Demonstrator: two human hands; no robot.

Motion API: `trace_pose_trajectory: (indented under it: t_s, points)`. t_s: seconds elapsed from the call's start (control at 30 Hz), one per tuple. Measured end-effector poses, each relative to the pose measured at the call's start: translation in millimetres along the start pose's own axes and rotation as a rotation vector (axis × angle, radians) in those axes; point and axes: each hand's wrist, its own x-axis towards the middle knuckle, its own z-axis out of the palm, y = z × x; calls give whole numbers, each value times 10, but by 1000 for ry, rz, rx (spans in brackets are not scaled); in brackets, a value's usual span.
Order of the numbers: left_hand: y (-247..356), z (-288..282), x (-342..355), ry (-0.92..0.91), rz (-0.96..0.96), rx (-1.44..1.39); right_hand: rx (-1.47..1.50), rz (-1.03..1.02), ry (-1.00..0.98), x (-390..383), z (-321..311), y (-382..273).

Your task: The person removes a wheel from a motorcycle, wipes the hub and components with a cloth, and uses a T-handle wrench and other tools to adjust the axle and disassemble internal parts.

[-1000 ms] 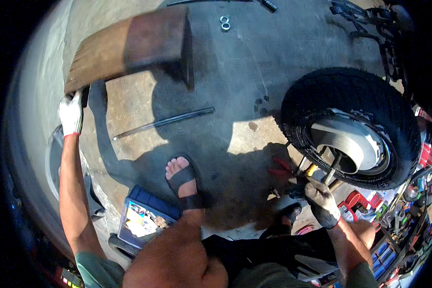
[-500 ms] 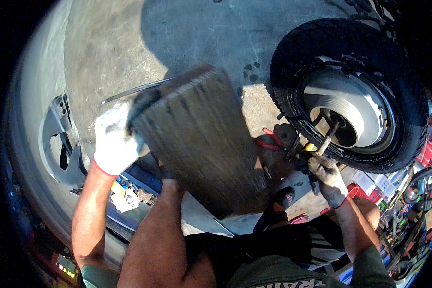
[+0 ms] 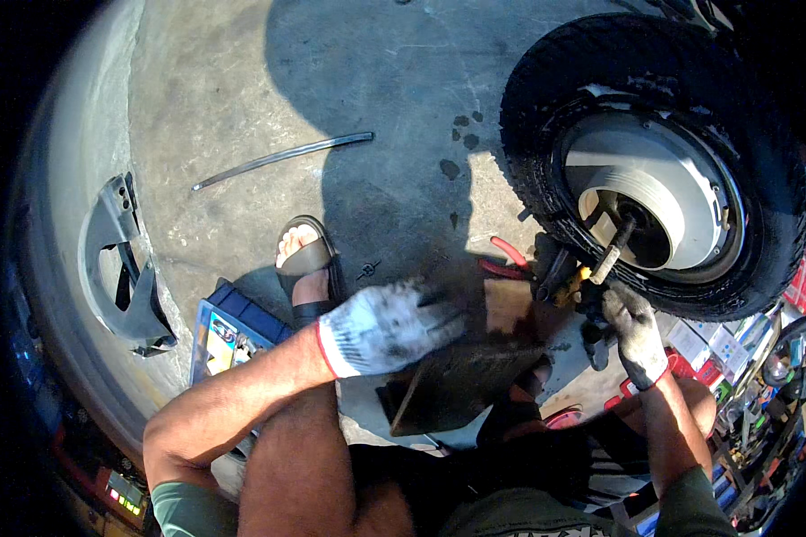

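Note:
My left hand [image 3: 390, 329], in a white knit glove with dark smudges, reaches across my knee, slightly blurred, fingers stretched out and apart. Just beyond it stands a dark, worn wooden block [image 3: 461, 389], tilted between my legs; whether the fingertips touch it I cannot tell. My right hand [image 3: 634, 329], also gloved, is curled beside the tire [image 3: 533, 98], below the rod-like shaft [image 3: 613, 253] jutting from the wheel's hub [image 3: 645, 215]. What its fingers hold is unclear. Dark tools with a yellow part [image 3: 575, 288] and red-handled pliers [image 3: 509, 255] lie close to it.
A curved metal bar [image 3: 282, 161] lies on the concrete floor ahead. At left are a grey plastic trim piece [image 3: 103, 233] and a blue box [image 3: 273, 322] of small items. My sandaled foot [image 3: 309, 259] is near the middle. Tools and packages [image 3: 761, 394] crowd the right.
The wooden block has come down from in front of me to between my legs. My left hand has let go of it and moved right. My right hand has shifted slightly right.

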Motion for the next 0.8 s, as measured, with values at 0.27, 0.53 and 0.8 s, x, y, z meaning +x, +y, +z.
trace_pose_trajectory:
  t_s: [0.27,0.53,0.8]
  points:
    - [178,615,-110,-227,100,-377,-110,45,-56,-53,-53,-76]
    - [156,686,-23,-744,-56,-548,76,-94,-66,-149,80,-56]
    - [53,558,193,-840,-440,-746,-103,16,-52,-296,21,-127]
